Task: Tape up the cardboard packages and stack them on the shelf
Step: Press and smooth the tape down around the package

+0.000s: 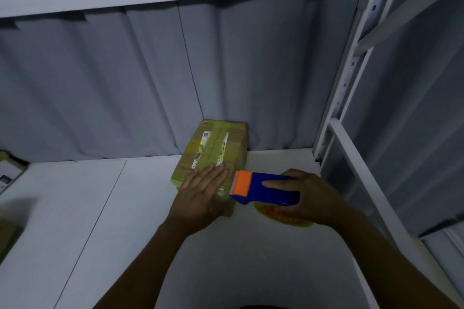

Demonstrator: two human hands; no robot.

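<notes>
My right hand and dispenser hide most of the tape roll. The package labels blur unreadably. At nine o'clock the edge crops a box.

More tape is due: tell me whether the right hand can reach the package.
Probably yes: the right hand grips the tape dispenser beside the package, nothing between; the left hand covers only its near end.
</notes>
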